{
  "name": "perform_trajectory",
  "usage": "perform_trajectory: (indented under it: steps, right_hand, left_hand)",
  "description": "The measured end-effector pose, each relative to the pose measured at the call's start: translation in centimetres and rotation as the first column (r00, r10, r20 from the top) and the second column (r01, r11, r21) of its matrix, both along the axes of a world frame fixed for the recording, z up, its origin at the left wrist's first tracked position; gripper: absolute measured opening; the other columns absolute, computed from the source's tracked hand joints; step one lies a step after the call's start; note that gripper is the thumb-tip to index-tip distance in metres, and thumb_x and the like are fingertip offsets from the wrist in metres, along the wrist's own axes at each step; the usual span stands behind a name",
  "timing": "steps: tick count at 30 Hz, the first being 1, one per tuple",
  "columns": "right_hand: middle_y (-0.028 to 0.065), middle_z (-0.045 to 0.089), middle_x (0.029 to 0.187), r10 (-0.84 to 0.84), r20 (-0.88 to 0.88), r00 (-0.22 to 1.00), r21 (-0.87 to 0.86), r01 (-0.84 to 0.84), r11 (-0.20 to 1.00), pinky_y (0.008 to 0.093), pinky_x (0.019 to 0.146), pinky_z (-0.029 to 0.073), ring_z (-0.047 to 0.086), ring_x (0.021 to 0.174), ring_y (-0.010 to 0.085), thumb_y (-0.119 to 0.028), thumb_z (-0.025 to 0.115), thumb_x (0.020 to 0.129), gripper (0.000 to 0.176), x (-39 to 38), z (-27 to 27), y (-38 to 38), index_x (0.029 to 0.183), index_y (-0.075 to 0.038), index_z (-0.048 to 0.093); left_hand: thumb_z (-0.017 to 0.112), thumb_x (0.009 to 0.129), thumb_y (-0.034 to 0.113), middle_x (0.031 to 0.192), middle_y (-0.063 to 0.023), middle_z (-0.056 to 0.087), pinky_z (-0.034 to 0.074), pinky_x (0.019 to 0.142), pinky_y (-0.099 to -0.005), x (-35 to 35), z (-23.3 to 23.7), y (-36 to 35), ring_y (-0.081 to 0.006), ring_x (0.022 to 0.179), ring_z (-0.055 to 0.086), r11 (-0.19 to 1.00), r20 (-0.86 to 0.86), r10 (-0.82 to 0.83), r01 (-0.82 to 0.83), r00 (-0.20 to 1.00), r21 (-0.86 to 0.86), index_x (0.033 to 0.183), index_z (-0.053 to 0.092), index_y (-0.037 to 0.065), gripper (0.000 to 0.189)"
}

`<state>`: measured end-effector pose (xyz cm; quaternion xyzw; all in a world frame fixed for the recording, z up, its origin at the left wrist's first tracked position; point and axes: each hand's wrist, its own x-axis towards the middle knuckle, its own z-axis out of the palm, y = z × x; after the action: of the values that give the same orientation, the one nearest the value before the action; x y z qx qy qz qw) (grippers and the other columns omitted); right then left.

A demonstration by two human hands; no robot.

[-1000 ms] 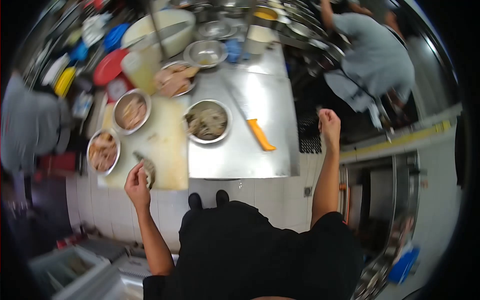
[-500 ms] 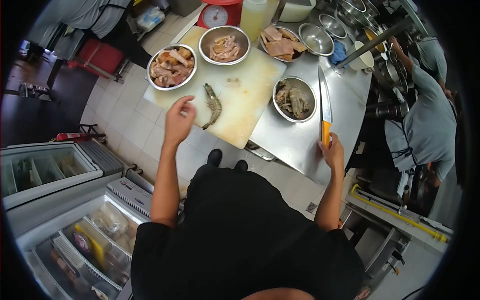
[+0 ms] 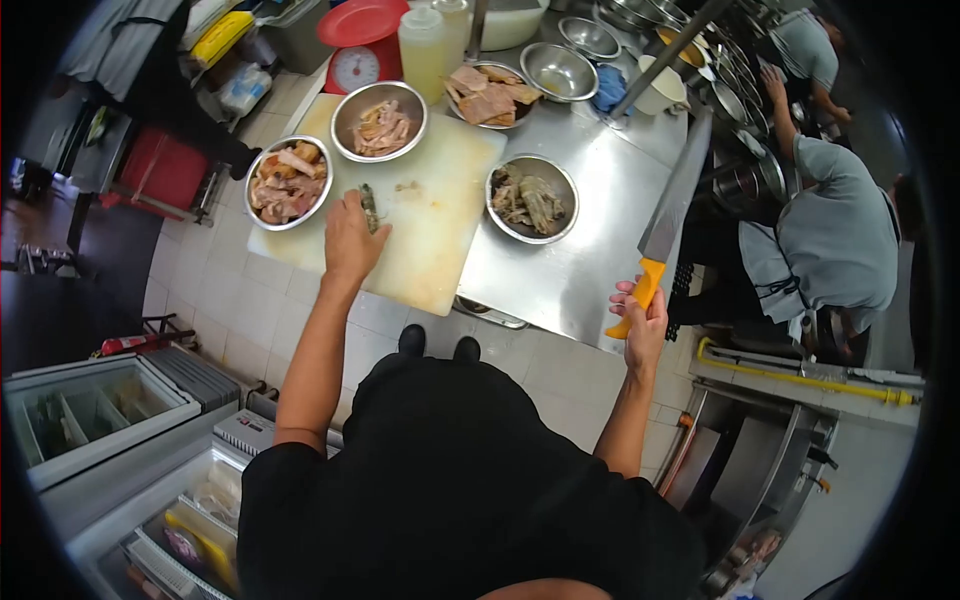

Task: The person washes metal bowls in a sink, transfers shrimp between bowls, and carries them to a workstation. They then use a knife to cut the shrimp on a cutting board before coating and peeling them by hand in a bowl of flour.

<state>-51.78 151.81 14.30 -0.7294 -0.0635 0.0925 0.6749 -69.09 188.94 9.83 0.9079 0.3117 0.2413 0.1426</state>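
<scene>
My left hand lies over a prawn on the white cutting board and grips it; only the prawn's top end shows past my fingers. My right hand holds a large knife by its orange handle, lifted off the steel table at its right edge, blade pointing up and away. A steel bowl of prawns stands on the table between my two hands.
Two steel bowls of cut meat sit at the board's far left. Behind them stand a plate of slices, a red scale, a bottle and empty bowls. A person in grey works at right. Open chest freezers stand at left.
My left hand dropped onto the prawn and closed on it. My right hand picked the knife up off the table and raised it at the table's right edge.
</scene>
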Motion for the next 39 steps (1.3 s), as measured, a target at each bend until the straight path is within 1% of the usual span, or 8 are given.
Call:
perform_trajectory:
  steps: [7,13,19,24,30,32,34,39]
  right_hand:
    - [0.0005,0.049,0.066,0.039,-0.046,0.998,0.132,-0.032,0.991,0.0197,0.047,0.04,0.048,0.05,0.0074,-0.019,0.054,0.095,0.017,-0.7,1.5,0.5,0.095,-0.004,0.047]
    - [0.0007,0.051,0.063,0.053,-0.063,0.997,0.04,-0.05,0.998,0.0197,0.047,0.039,0.048,0.049,0.0075,-0.018,0.055,0.095,0.016,-3.4,0.9,-0.7,0.093,-0.004,0.048]
    - [0.0019,0.05,0.065,0.043,-0.088,0.995,0.06,-0.038,0.997,0.0207,0.047,0.041,0.048,0.05,0.0081,-0.018,0.056,0.094,0.019,-5.8,-0.4,-1.6,0.09,-0.003,0.046]
    - [0.0023,0.049,0.065,0.04,-0.094,0.995,0.084,-0.032,0.996,0.0207,0.047,0.041,0.048,0.05,0.0086,-0.018,0.056,0.094,0.018,-5.9,-0.4,-2.1,0.091,-0.003,0.047]
    - [0.0021,0.05,0.066,0.054,-0.044,0.998,0.046,-0.052,0.998,0.021,0.047,0.041,0.048,0.049,0.009,-0.018,0.056,0.094,0.017,-4.8,0.0,-2.1,0.093,-0.003,0.048]
    - [0.002,0.05,0.066,0.069,-0.047,0.997,0.046,-0.067,0.997,0.021,0.047,0.041,0.048,0.049,0.009,-0.019,0.056,0.094,0.017,-4.7,0.2,-1.9,0.093,-0.003,0.048]
    - [0.0018,0.05,0.066,0.095,-0.017,0.995,0.054,-0.094,0.994,0.021,0.048,0.041,0.048,0.05,0.0091,-0.019,0.056,0.094,0.017,-4.3,0.5,-1.4,0.094,-0.003,0.049]
    - [0.0025,0.051,0.067,0.228,-0.028,0.973,0.12,-0.223,0.967,0.0214,0.048,0.042,0.049,0.051,0.0096,-0.018,0.056,0.094,0.016,-3.9,1.0,0.7,0.095,-0.004,0.05]
  left_hand:
    - [0.064,0.08,0.012,0.085,-0.0154,0.06,0.049,0.07,-0.0388,11.6,3.9,-5.0,-0.0316,0.077,0.06,0.77,0.293,-0.491,0.566,0.821,-0.294,0.09,0.059,-0.001,0.017]
    - [0.069,0.074,0.024,0.102,-0.0213,0.064,0.051,0.082,-0.039,22.7,3.9,-9.0,-0.0326,0.099,0.063,0.877,-0.458,-0.481,0.415,0.748,-0.243,0.109,0.055,-0.005,0.047]
    - [0.076,0.07,0.021,0.12,-0.0186,0.06,0.046,0.093,-0.0385,25.1,3.4,-9.8,-0.0306,0.111,0.059,0.876,-0.575,-0.483,0.35,0.661,-0.333,0.118,0.058,-0.001,0.056]
    - [0.076,0.069,0.02,0.115,-0.0164,0.063,0.051,0.085,-0.0385,25.7,4.3,-9.2,-0.0277,0.104,0.063,0.866,-0.641,-0.499,0.368,0.583,-0.339,0.105,0.067,0.0,0.042]
    - [0.074,0.069,0.03,0.098,-0.0208,0.067,0.052,0.078,-0.0406,21.7,6.5,-6.7,-0.0363,0.091,0.064,0.869,-0.412,-0.483,0.363,0.773,-0.337,0.094,0.068,-0.003,0.042]
    - [0.071,0.071,0.029,0.082,-0.0187,0.067,0.05,0.066,-0.0392,17.6,7.5,-5.0,-0.029,0.077,0.065,0.811,-0.05,-0.529,0.488,0.847,-0.324,0.089,0.067,-0.002,0.037]
    - [0.071,0.074,0.032,0.069,-0.0125,0.062,0.045,0.058,-0.0333,12.2,8.0,-4.2,-0.0172,0.065,0.058,0.756,0.141,-0.407,0.419,0.903,-0.503,0.085,0.065,-0.002,0.036]
    - [0.07,0.077,0.032,0.066,-0.0138,0.06,0.047,0.057,-0.034,1.8,2.5,-5.7,-0.0203,0.066,0.062,0.722,0.375,0.026,0.242,0.927,-0.648,0.081,0.064,-0.003,0.035]
